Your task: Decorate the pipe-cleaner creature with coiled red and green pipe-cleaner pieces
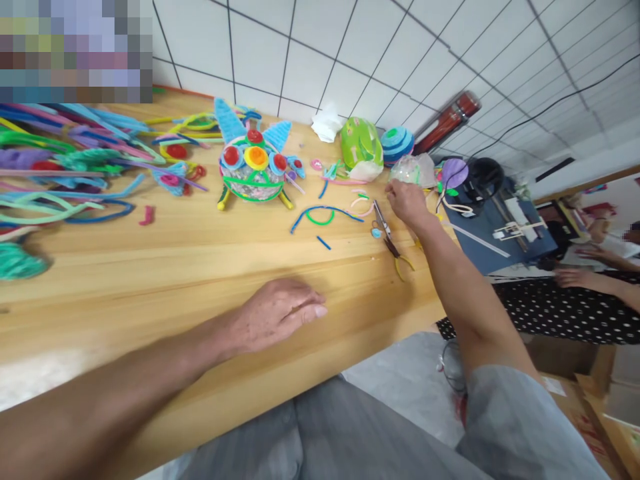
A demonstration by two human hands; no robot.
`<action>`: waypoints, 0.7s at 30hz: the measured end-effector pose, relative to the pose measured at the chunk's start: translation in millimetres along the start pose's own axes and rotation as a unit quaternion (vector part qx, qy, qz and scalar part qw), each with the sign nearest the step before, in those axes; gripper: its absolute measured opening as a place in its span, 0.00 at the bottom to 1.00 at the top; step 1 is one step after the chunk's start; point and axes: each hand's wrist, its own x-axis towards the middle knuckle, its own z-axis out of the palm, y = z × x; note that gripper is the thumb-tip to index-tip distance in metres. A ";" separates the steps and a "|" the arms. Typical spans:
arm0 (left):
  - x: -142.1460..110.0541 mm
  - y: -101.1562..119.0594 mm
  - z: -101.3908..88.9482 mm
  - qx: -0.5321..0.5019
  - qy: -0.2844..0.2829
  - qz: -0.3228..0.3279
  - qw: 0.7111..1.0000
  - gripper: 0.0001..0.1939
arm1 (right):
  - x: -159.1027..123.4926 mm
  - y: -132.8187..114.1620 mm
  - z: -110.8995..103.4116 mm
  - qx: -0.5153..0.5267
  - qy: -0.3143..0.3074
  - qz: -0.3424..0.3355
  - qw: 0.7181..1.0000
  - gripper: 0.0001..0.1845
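Note:
My left hand (280, 312) rests on the wooden table near its front edge, fingers loosely curled together with the thumb against them and nothing visible inside. My right hand (407, 202) reaches toward the back right, its fingers bent in at a clear plastic piece (407, 170). What those fingers hold, if anything, is hidden. Left of that hand lie scissors (383, 219) and yellow-handled pliers (397, 255). A pipe-cleaner figure (254, 170) with blue ears and red and yellow discs stands further left. Cut pipe cleaners, including a blue curved one (327, 209), lie between.
Bundles of coloured pipe cleaners (70, 160) cover the left side. Along the tiled wall stand a green plastic package (361, 148), a blue striped ball (397, 143) and a red bottle (450, 120). Another person's hands (575, 277) show at the far right.

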 end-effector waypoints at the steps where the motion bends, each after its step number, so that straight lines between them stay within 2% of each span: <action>1: 0.0 -0.4 0.1 0.001 0.000 0.004 1.000 0.28 | 1.4 0.5 2.0 -0.004 -0.002 0.006 1.000 0.21; 13: 1.0 3.4 -1.3 -0.009 0.006 -0.001 1.000 0.28 | 6.1 -0.7 19.1 0.087 0.035 0.001 0.996 0.21; 21: 1.0 3.2 -2.1 -0.013 0.008 -0.003 1.000 0.27 | 4.5 3.4 19.7 0.079 0.027 -0.018 0.996 0.21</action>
